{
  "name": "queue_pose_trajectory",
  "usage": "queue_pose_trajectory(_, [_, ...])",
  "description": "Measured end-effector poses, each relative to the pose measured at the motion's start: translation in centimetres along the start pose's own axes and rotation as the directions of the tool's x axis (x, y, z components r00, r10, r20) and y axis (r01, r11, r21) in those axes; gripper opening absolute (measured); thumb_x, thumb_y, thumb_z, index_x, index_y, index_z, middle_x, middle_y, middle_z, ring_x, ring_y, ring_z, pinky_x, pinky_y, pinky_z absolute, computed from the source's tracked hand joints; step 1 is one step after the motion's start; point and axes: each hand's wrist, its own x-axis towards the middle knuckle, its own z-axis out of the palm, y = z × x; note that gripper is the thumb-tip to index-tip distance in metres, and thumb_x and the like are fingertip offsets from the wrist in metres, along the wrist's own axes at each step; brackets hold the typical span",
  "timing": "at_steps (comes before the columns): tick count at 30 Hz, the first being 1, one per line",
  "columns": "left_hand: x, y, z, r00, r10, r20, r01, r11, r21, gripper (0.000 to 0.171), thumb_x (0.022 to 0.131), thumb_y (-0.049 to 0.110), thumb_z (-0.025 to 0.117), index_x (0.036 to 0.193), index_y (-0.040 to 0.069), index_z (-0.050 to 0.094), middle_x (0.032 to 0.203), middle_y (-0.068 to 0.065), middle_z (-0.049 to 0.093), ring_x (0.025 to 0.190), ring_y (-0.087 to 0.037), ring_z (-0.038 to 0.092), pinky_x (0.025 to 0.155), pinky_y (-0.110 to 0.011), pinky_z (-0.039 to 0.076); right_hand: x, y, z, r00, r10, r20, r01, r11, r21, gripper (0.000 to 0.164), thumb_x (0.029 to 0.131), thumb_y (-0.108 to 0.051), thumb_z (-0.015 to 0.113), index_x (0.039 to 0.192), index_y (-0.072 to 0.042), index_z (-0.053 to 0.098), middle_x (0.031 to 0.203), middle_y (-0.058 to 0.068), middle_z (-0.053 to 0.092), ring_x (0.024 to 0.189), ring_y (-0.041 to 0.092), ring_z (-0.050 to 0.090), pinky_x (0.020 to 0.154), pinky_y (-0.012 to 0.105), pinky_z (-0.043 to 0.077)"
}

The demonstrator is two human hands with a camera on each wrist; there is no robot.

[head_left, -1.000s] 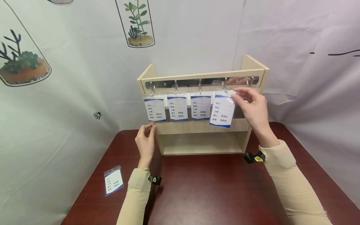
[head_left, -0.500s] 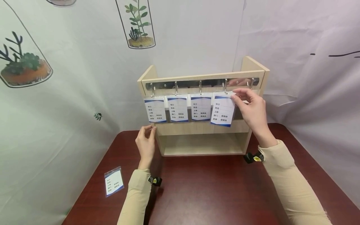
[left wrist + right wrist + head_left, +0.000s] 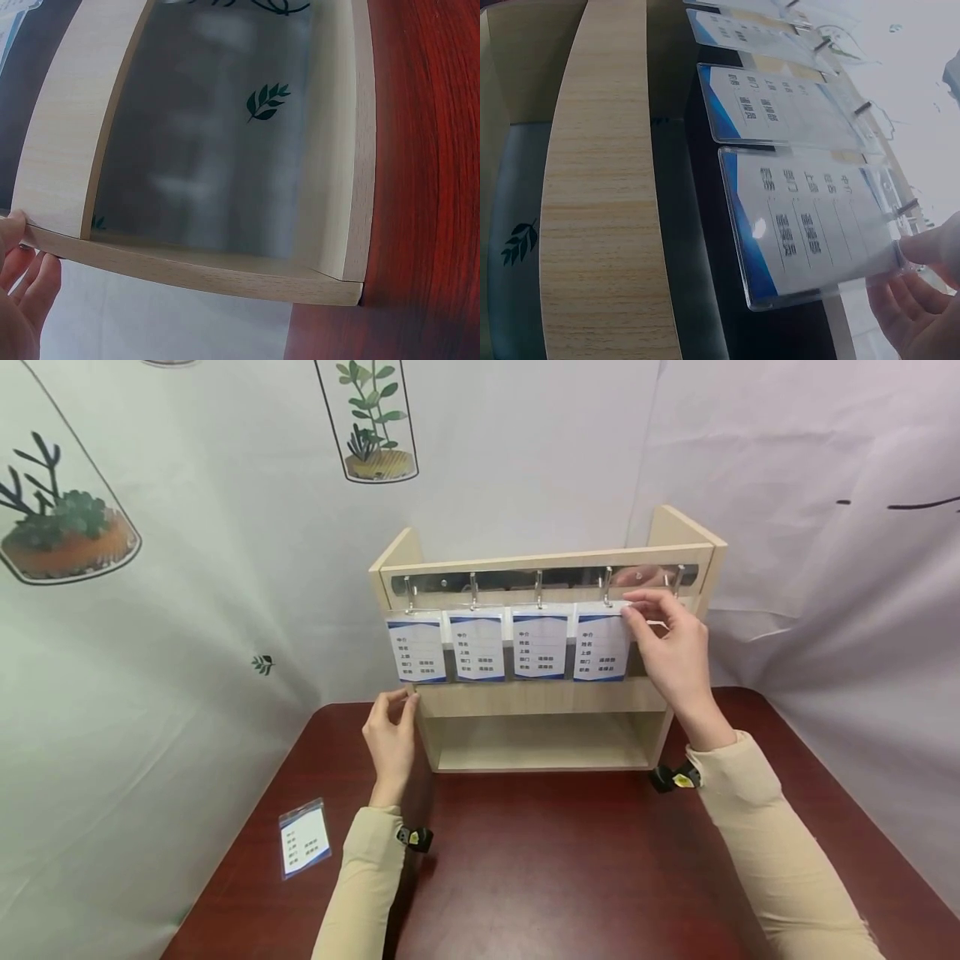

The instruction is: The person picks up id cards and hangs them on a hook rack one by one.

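Observation:
In the head view, my right hand [image 3: 672,647] pinches the upper right corner of a clear-sleeved name badge [image 3: 602,647]. That badge hangs upright at the fourth hook from the left; the right wrist view shows the thumb [image 3: 930,251] on its face and fingers behind. Three more badges [image 3: 540,645] hang in a row to its left. My left hand [image 3: 390,739] grips the left side panel of the wooden hook rack [image 3: 525,700], thumb in front and fingers [image 3: 37,292] beyond the edge in the left wrist view.
Another badge [image 3: 305,839] lies flat on the dark red table [image 3: 540,868], left of my left forearm. A fifth hook [image 3: 679,580] sits at the rail's right end, partly behind my right hand. Below is the rack's open lower shelf [image 3: 540,743]. A printed curtain [image 3: 525,452] hangs behind.
The fourth badge has swung from a tilted, forward position to hanging straight, level with the others. My right hand stays at its corner; my left hand keeps its place on the rack.

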Motion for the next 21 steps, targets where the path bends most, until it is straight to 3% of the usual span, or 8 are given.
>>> queue_pose_trajectory(11, [-0.2,0.0,0.0,1.000,0.002,0.004,-0.002,1.000,0.021,0.024,0.093,0.022,0.074,0.104,0.001,0.071,0.099,-0.013,0.072,0.085,-0.025,0.072,0.071,-0.014,0.049,-0.4,0.5,-0.1,1.000,0.010,-0.011,-0.010,1.000,0.003,0.022,0.101,-0.018,0.063,0.120,-0.008,0.069,0.110,0.012,0.072,0.095,0.003,0.064,0.075,0.016,0.049])
queue_pose_trajectory(21, [0.0,0.0,0.0,1.000,0.008,-0.002,-0.008,1.000,0.025,0.022,0.094,0.020,0.074,0.103,0.000,0.071,0.099,-0.013,0.073,0.085,-0.025,0.072,0.071,-0.012,0.048,-1.1,0.7,-1.3,1.000,0.027,-0.003,-0.027,0.999,-0.037,0.026,0.102,-0.022,0.062,0.124,-0.013,0.069,0.113,0.013,0.073,0.094,-0.003,0.062,0.077,0.016,0.047])
